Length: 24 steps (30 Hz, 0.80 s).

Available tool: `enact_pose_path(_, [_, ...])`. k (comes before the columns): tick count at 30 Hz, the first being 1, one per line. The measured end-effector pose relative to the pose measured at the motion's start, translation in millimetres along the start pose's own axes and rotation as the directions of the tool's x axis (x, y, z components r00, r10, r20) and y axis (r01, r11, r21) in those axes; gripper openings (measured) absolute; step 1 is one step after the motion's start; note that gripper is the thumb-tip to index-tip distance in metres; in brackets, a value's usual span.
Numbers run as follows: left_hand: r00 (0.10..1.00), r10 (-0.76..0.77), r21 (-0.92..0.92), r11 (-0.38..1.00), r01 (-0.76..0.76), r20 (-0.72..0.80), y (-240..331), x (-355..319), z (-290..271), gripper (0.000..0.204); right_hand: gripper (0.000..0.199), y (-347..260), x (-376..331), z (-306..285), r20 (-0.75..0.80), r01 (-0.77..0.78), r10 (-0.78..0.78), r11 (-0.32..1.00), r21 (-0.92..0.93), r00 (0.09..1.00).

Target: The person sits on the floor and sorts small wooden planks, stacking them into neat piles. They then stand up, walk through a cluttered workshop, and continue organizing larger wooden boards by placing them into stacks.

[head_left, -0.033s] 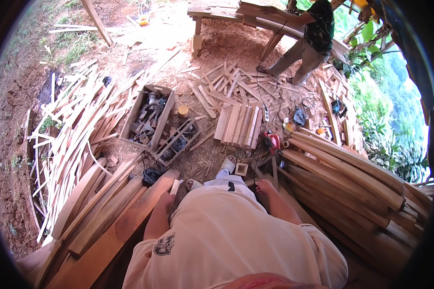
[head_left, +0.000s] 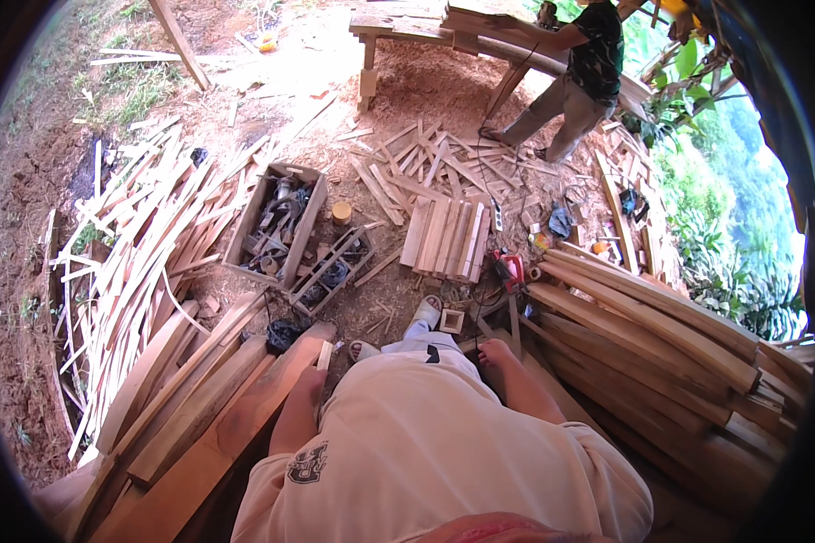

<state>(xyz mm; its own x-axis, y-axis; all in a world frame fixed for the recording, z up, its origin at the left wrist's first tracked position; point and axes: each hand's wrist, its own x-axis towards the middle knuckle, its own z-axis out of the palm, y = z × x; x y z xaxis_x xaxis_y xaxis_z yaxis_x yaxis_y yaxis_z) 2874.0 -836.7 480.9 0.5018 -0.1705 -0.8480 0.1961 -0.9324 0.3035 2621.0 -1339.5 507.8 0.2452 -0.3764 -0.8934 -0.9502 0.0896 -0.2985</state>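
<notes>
Head: my left hand (head_left: 311, 378) grips a stick (head_left: 325, 354), long axis forward; right hand (head_left: 494, 352) farther off, can't tell grip.

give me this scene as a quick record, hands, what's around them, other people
left hand: seems closed on a short pale wood piece
right hand: fingers curled; whether it holds anything is unclear
left side: thick planks
right side: long beams
ahead: stack of cut wood, with an open wooden box to its left and a red tool to its right
other person: standing at a wooden bench
</notes>
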Motion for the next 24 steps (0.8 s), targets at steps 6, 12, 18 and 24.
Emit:
enact_pose_path(6, [0.965, -0.187, -0.577, 0.774, 0.259, 0.183, -27.2, -5.7, 12.3, 0.026, 0.029, -1.4, -11.6, 23.3, 0.017, 0.032, -0.032, 0.999, -0.005, 0.999])
enact_pose_path(12, [0.98, -0.145, -0.298, 0.937, 0.181, 0.138, -29.1, 6.7, -4.4, 0.034, 0.027, 20.8, -15.4, 40.1, -0.001, 0.013, -0.013, 0.999, -0.046, 1.0])
enact_pose_path(18, [0.965, -0.234, -0.523, 0.812, 0.26, 0.117, -15.9, 5.9, -26.4, 0.03, 0.026, 42.3, -20.5, 49.8, -0.004, -0.02, 0.02, 0.999, -0.041, 1.0])
enact_pose_path(24, [0.986, -0.056, -0.309, 0.946, 0.102, 0.156, -40.2, 21.3, -29.8, 0.036, 0.023, 33.4, -21.4, 53.5, -0.007, 0.015, -0.015, 1.0, -0.016, 1.0])
